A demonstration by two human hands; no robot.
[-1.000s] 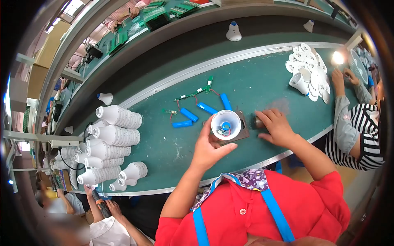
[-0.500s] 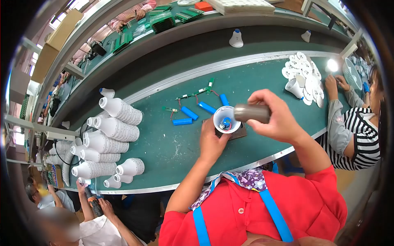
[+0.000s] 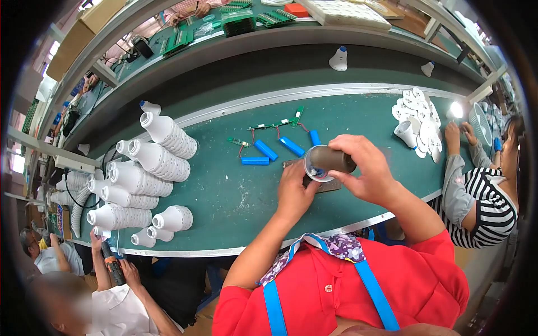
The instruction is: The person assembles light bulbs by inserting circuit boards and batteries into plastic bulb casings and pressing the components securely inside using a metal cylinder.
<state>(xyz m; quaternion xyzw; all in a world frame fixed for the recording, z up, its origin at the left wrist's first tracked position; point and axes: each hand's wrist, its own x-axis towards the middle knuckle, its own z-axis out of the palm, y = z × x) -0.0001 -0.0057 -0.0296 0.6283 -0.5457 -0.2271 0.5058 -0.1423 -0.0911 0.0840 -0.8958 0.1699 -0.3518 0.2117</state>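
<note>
My left hand [image 3: 294, 193] is closed around a white cone-shaped lamp housing [image 3: 321, 178], its wide mouth turned up toward me. A bit of blue and some small parts show inside it. In my right hand [image 3: 367, 168] is a dark grey-brown cylinder [image 3: 332, 159], whose left end is at the housing's mouth and covers much of the opening. How deep it reaches is hidden. A brown block [image 3: 332, 186] lies under the housing. Left of it are several blue battery cells [image 3: 265, 150], wired to small green circuit boards [image 3: 274, 124].
Stacked white housings [image 3: 154, 159] fill the bench's left side. White discs [image 3: 428, 131] are piled at the right beside another housing [image 3: 404, 133]. A co-worker in stripes [image 3: 487, 190] sits at right near a lit bulb [image 3: 457, 109]; another person holds a power screwdriver [image 3: 114, 269] at lower left.
My right hand has brought the cylinder left and down, from beside the housing onto its mouth. My left hand still holds the housing. The whole view has shifted slightly.
</note>
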